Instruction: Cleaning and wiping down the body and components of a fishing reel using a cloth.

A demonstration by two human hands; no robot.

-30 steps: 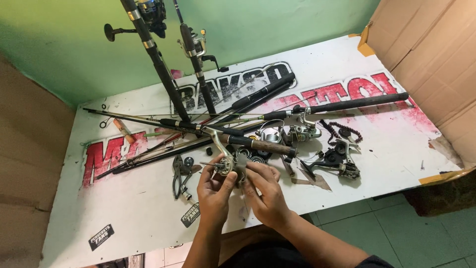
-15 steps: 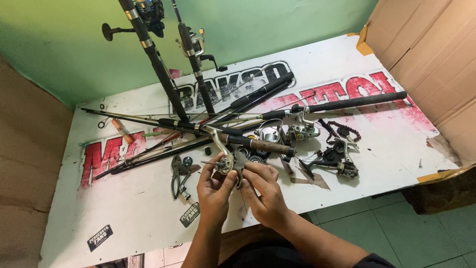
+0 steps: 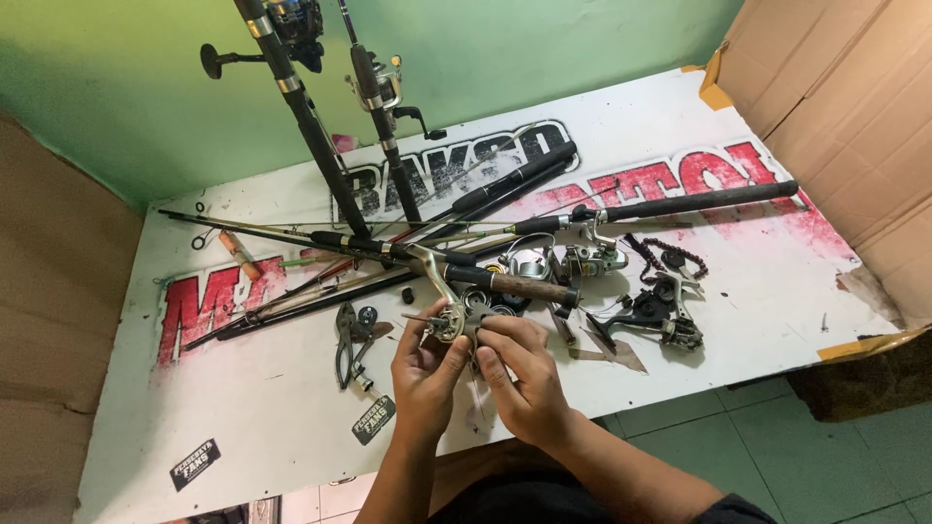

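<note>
Both hands — the left hand (image 3: pixel 424 374) and the right hand (image 3: pixel 516 380) — close their fingers round a small metal fishing reel body (image 3: pixel 452 318), held just above the white table (image 3: pixel 272 408), near the pliers (image 3: pixel 347 342) and fishing rods (image 3: pixel 505 283).

You are sitting in a small, makeshift fishing-tackle repair workshop. A white printed banner (image 3: pixel 291 408) is serving as the cover of your workbench, and fishing rods (image 3: pixel 680 202) are lying across it in a heap, with two more rods with reels (image 3: pixel 291 87) leaning against the green wall (image 3: pixel 544 49). Loose reel parts (image 3: pixel 660 311), a spinning reel (image 3: pixel 592 257) and pliers (image 3: pixel 348 342) are lying scattered around your hands. Flattened cardboard (image 3: pixel 845 87) is standing in as side walls, and pale green floor tiles (image 3: pixel 777 456) are showing below the bench.
</note>
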